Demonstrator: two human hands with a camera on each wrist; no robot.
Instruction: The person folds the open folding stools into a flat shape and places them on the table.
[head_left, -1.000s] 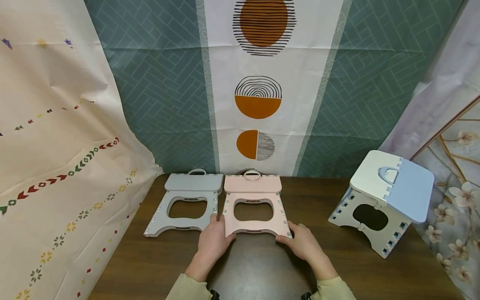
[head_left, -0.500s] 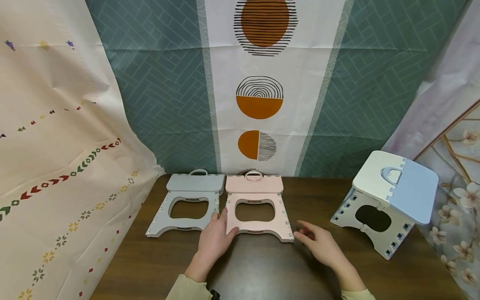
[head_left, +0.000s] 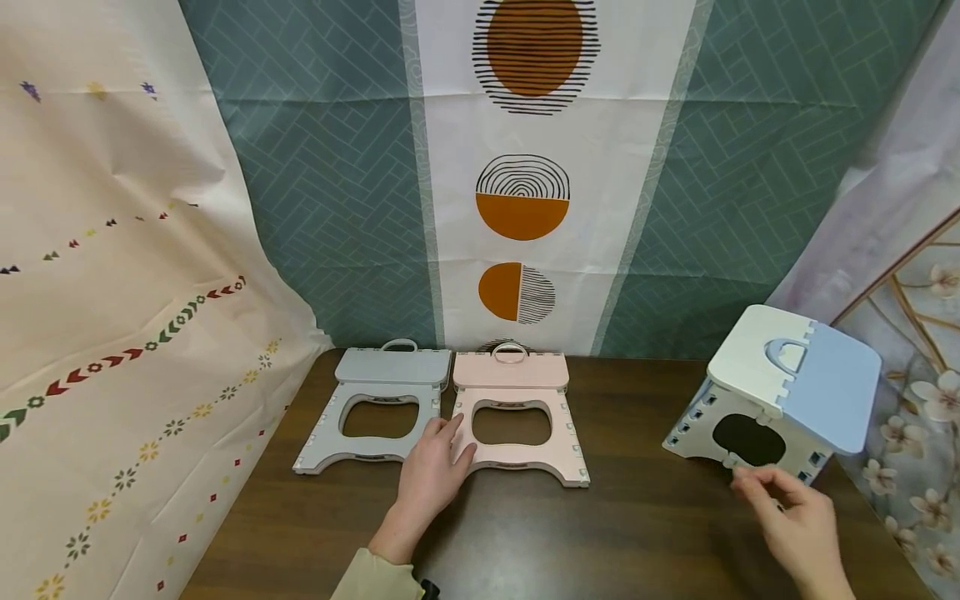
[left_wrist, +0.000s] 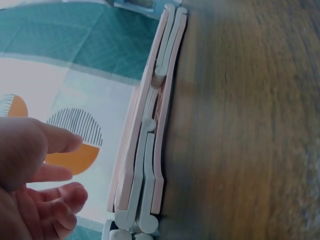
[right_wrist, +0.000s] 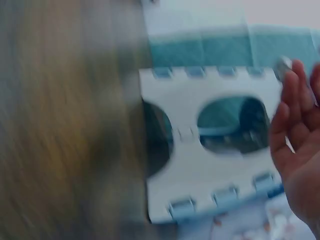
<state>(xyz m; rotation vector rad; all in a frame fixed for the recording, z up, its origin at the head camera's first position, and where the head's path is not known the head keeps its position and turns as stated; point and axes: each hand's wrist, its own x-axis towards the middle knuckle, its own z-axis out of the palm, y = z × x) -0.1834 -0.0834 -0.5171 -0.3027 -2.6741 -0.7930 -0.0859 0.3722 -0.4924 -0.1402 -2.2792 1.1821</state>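
Observation:
Two folded step stools lie flat side by side on the table. One is grey-blue (head_left: 393, 369), the other pink (head_left: 512, 377). My left hand (head_left: 431, 467) is at the pink stool's left front corner, its fingers loosely bent; the left wrist view shows the hand above the stool's layered edge (left_wrist: 157, 175), gripping nothing. An unfolded white and light-blue stool (head_left: 753, 354) stands upright at the right. In front of its near leg panel is my right hand (head_left: 798, 521), holding nothing. The right wrist view, blurred, shows that white panel (right_wrist: 185, 165) beside my relaxed fingers (right_wrist: 295, 100).
The brown wooden table (head_left: 600, 542) reaches back to a green and white patterned cloth (head_left: 637, 250). A cream cloth (head_left: 150, 375) hangs along the left side, and a floral cloth (head_left: 922, 450) along the right.
My right hand has let go of the pink stool's right corner and moved right to the upright stool. My left hand stays by the pink stool. The pink stool's right front corner shifted slightly nearer.

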